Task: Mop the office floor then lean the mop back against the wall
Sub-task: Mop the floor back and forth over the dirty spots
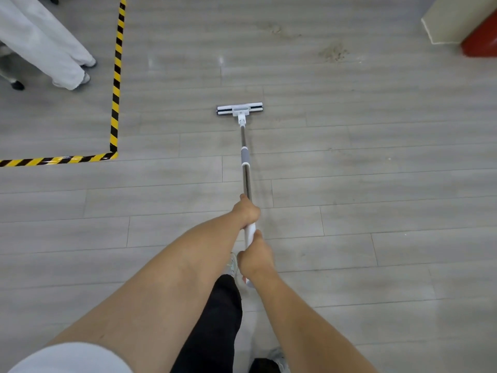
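1. Two hands on the mop (246,181). Left hand (246,211) grips the shaft where the metal meets the white handle section; right hand (255,255) grips the white section just behind it, near the top end. Fingers of both are curled round the handle.
2. Mop head (239,109) sits flat on the floor (376,157), straight ahead and well out from the feet. It is white with dark strips, and its long side runs left to right.
3. Shaft is bare metal with a grey collar (245,156) between the head and the left hand.
4. Writing: small mark on the head joint, too small to read.
5. Floor is grey wood-look planks. Brownish dirt patch (333,52) lies beyond the head, to the right, well apart from it.
6. Yellow-black hazard tape (116,84) runs away on the left, then turns a corner and heads off the left edge.
7. Beyond the tape: a second person's legs in white trousers (48,41), with a chair castor (17,84) beside them.
8. Top right: cream panel (451,17) with a red object (481,36) against it.
9. Wearer: white sleeve (72,358), black trouser leg (215,319), light shoe (233,265) under the right hand.
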{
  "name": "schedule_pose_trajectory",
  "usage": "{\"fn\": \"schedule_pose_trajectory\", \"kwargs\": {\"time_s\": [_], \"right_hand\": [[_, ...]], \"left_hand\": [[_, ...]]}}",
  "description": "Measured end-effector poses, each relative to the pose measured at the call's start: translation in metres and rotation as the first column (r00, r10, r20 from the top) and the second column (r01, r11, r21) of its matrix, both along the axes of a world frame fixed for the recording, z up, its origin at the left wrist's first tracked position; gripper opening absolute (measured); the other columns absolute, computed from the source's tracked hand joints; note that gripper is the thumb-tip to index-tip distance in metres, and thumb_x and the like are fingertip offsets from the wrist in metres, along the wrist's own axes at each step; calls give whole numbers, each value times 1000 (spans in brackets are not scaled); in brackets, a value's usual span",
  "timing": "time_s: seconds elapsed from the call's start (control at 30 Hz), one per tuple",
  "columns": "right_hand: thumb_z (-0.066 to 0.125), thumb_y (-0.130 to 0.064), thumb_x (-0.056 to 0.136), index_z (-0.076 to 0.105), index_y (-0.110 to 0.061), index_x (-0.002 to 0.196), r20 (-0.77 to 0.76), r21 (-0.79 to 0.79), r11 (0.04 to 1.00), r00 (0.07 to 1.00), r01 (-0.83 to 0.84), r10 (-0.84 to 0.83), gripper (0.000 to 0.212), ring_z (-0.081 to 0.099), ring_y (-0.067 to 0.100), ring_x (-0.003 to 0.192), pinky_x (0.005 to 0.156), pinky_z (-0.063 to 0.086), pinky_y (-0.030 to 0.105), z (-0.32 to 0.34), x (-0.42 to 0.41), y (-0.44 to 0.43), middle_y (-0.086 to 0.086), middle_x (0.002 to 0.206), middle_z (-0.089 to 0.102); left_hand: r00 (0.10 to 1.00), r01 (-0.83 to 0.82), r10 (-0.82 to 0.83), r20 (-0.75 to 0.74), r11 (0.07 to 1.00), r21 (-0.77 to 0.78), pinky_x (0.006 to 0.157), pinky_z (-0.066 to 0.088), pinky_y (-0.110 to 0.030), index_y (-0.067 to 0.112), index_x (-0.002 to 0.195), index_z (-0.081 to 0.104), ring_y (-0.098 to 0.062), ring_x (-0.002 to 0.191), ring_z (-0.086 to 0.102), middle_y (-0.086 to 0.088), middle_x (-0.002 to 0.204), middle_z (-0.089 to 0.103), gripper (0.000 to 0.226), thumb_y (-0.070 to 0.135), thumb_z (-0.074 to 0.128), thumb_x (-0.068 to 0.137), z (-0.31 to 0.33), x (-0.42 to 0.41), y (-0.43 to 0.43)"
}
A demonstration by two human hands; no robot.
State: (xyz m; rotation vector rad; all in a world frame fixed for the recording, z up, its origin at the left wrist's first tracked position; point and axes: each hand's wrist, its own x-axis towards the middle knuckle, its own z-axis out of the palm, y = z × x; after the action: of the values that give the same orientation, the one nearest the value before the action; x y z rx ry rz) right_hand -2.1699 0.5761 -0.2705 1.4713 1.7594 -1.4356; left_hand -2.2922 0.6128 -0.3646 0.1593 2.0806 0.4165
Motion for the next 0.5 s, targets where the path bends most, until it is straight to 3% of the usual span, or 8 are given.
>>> {"fn": "schedule_pose_trajectory", "kwargs": {"time_s": [0.27, 0.4, 0.5], "right_hand": [[45, -2, 87, 36, -21, 143, 28, 25, 999, 999, -32, 31, 59, 68, 29, 85, 66, 60, 39, 9, -103, 47, 6, 99, 59], [44, 0, 88, 33, -22, 148, 46, 32, 999, 998, -35, 33, 65, 67, 27, 89, 69, 62, 42, 13, -127, 74, 6, 104, 60], [45, 0, 88, 34, -21, 148, 21, 63, 997, 999, -42, 40, 64, 68, 29, 86, 58, 60, 37, 13, -149, 107, 8, 105, 60]], "left_hand": [[999, 31, -31, 29, 999, -4, 82, 54, -37, 14, 158, 9, -34, 110, 60, -17, 131, 55, 72, 15, 45, 96, 2, -103, 49], [997, 44, -44, 66, 999, 5, 75, 53, -36, 14, 159, 4, -34, 108, 61, -18, 130, 55, 75, 15, 44, 96, 3, -126, 75], [997, 27, -28, 68, 999, 22, 88, 55, -38, 12, 159, 3, -34, 113, 60, -18, 136, 53, 76, 15, 45, 96, 5, -149, 106]]}}
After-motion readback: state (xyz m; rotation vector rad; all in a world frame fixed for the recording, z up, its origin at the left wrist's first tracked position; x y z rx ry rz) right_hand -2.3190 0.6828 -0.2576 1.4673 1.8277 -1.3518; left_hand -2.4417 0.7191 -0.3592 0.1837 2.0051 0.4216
